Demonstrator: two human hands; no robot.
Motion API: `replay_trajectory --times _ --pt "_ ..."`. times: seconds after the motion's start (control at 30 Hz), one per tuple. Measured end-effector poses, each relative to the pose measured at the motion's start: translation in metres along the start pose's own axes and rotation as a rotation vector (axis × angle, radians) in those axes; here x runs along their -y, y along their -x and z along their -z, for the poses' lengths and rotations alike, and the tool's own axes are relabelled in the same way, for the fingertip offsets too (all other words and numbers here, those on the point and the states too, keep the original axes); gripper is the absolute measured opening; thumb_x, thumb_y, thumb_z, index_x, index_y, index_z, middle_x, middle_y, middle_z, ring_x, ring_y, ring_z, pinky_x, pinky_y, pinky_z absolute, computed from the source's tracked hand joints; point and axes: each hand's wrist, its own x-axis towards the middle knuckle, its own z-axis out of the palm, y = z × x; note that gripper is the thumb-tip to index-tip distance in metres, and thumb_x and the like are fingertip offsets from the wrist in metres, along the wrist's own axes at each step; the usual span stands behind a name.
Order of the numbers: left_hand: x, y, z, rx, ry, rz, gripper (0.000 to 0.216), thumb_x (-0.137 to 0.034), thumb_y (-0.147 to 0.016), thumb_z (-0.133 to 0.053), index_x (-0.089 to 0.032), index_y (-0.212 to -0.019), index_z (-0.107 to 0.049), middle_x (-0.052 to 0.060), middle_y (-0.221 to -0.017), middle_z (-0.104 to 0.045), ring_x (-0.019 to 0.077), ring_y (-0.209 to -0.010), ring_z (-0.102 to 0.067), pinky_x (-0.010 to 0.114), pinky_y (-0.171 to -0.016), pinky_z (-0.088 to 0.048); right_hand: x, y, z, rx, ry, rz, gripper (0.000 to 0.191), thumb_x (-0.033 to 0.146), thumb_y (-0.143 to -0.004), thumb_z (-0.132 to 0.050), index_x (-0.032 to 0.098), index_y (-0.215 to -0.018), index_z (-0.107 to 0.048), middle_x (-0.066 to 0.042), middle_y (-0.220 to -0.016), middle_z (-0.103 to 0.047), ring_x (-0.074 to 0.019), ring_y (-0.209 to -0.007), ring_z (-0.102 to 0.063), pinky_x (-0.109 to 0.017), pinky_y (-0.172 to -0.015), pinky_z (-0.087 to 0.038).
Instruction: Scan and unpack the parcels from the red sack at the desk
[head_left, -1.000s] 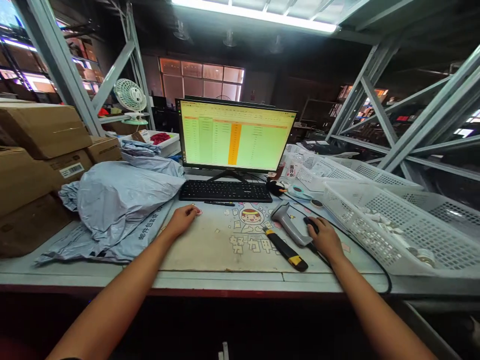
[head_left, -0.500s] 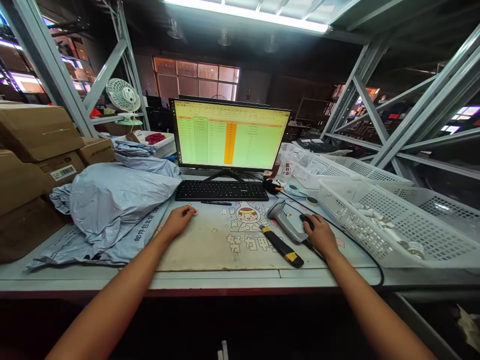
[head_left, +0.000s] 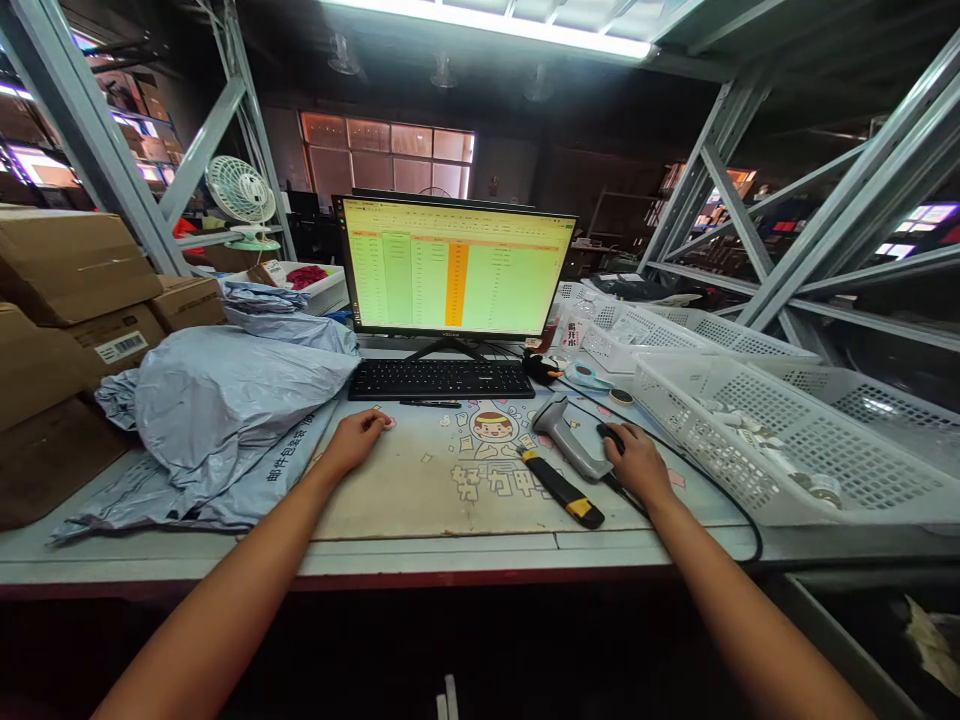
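My right hand (head_left: 640, 464) rests over a black computer mouse (head_left: 610, 436) at the right of the printed desk mat (head_left: 390, 500), its fingers wrapped round it. My left hand (head_left: 354, 440) lies on the mat's left part, just below the black keyboard (head_left: 442, 379). Its fingers are curled in, and I see nothing held in them. Beside the mouse lies a grey barcode scanner (head_left: 571, 440). A black and yellow utility knife (head_left: 561, 487) sits to the scanner's left. The monitor (head_left: 457, 268) behind the keyboard shows a spreadsheet with an orange column.
Grey plastic mailing bags (head_left: 225, 390) are heaped on the left, beside stacked cardboard boxes (head_left: 75, 265). White perforated baskets (head_left: 750, 440) stand on the right. A black cable (head_left: 701, 468) curves along the mat's right side. A pen (head_left: 430, 404) lies below the keyboard; a fan (head_left: 240, 190) stands behind.
The whole view has shifted very slightly. Both hands keep the same places, the right on the mouse and the left on the mat.
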Motion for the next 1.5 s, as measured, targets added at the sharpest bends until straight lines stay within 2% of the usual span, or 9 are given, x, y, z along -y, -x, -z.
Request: replay_trajectory --times 0.23,0.4,0.53,0.7,0.83,0.93,1.07,1.3,1.5 --pt "0.001 0.000 0.001 0.017 0.042 0.017 0.035 -0.048 -0.083 -0.057 -0.021 -0.089 -0.077 0.003 -0.070 -0.073 0.0249 -0.076 -0.068 0.033 -0.072 -0.052 0.011 0.004 0.013 0.019 0.063 -0.047 0.036 0.034 -0.092 -0.051 0.023 -0.117 -0.074 -0.011 -0.133 -0.065 -0.0289 -0.103 -0.066 -0.042 -0.084 -0.054" --pt "-0.001 -0.002 -0.002 -0.001 0.094 -0.035 0.029 -0.044 -0.080 -0.057 -0.021 -0.080 -0.074 0.007 -0.086 -0.078 0.0269 -0.091 -0.071 0.037 -0.086 -0.053 0.008 0.006 0.016 0.027 0.094 -0.044 0.039 0.038 -0.091 -0.050 0.024 -0.120 -0.071 -0.010 -0.137 -0.064 -0.0285 -0.104 -0.068 -0.040 -0.080 -0.055" --pt "0.002 -0.004 -0.004 -0.016 0.120 -0.037 0.025 -0.040 -0.081 -0.057 -0.021 -0.078 -0.073 0.007 -0.094 -0.080 0.0265 -0.097 -0.072 0.038 -0.093 -0.052 -0.009 0.000 0.005 0.001 -0.002 0.031 0.049 0.048 -0.089 -0.048 0.023 -0.128 -0.065 -0.012 -0.136 -0.064 -0.0326 -0.110 -0.067 -0.046 -0.085 -0.056" --pt "0.009 -0.006 -0.006 -0.015 0.140 -0.052 0.023 -0.034 -0.083 -0.055 -0.020 -0.079 -0.074 0.008 -0.094 -0.080 0.0243 -0.096 -0.073 0.037 -0.094 -0.053 -0.031 -0.011 -0.014 0.018 -0.128 0.096 0.051 0.058 -0.082 -0.048 0.022 -0.116 -0.064 -0.015 -0.126 -0.068 -0.0358 -0.113 -0.066 -0.053 -0.100 -0.053" --pt "0.013 -0.008 -0.008 -0.010 0.140 -0.063 0.024 -0.032 -0.084 -0.055 -0.019 -0.081 -0.074 0.008 -0.094 -0.079 0.0239 -0.095 -0.072 0.036 -0.093 -0.053 -0.037 -0.015 -0.021 0.025 -0.123 0.113 0.059 0.060 -0.083 -0.044 0.022 -0.124 -0.063 -0.017 -0.136 -0.063 -0.0382 -0.122 -0.063 -0.056 -0.109 -0.047" --pt "0.014 -0.007 -0.008 -0.008 0.139 -0.071 0.023 -0.030 -0.084 -0.054 -0.019 -0.083 -0.074 0.008 -0.095 -0.079 0.0234 -0.095 -0.072 0.035 -0.093 -0.053 -0.033 -0.016 -0.016 0.069 -0.120 0.092 0.067 0.063 -0.084 -0.042 0.017 -0.130 -0.059 -0.020 -0.136 -0.062 -0.0397 -0.122 -0.062 -0.056 -0.110 -0.046" --pt "0.015 -0.006 -0.007 -0.010 0.138 -0.079 0.022 -0.029 -0.085 -0.055 -0.019 -0.083 -0.074 0.007 -0.094 -0.079 0.0232 -0.095 -0.072 0.035 -0.093 -0.052 -0.025 -0.015 -0.008 0.114 -0.130 0.063 0.064 0.064 -0.082 -0.041 0.016 -0.121 -0.059 -0.021 -0.125 -0.066 -0.0400 -0.113 -0.064 -0.056 -0.105 -0.050" --pt "0.021 -0.009 -0.010 -0.012 0.136 -0.086 0.021 -0.027 -0.086 -0.055 -0.019 -0.084 -0.074 0.006 -0.093 -0.079 0.0219 -0.093 -0.072 0.034 -0.091 -0.053 -0.030 -0.016 -0.013 0.066 -0.158 0.123 0.060 0.064 -0.085 -0.040 0.018 -0.117 -0.061 -0.020 -0.122 -0.067 -0.0391 -0.115 -0.064 -0.057 -0.109 -0.047" --pt "0.023 -0.010 -0.011 -0.015 0.132 -0.084 0.021 -0.028 -0.086 -0.055 -0.019 -0.083 -0.074 0.006 -0.094 -0.080 0.0221 -0.093 -0.072 0.034 -0.090 -0.053 -0.040 -0.018 -0.024 0.050 -0.114 0.161 0.069 0.063 -0.086 -0.040 0.012 -0.127 -0.064 -0.024 -0.136 -0.062 -0.0413 -0.124 -0.060 -0.058 -0.112 -0.044"
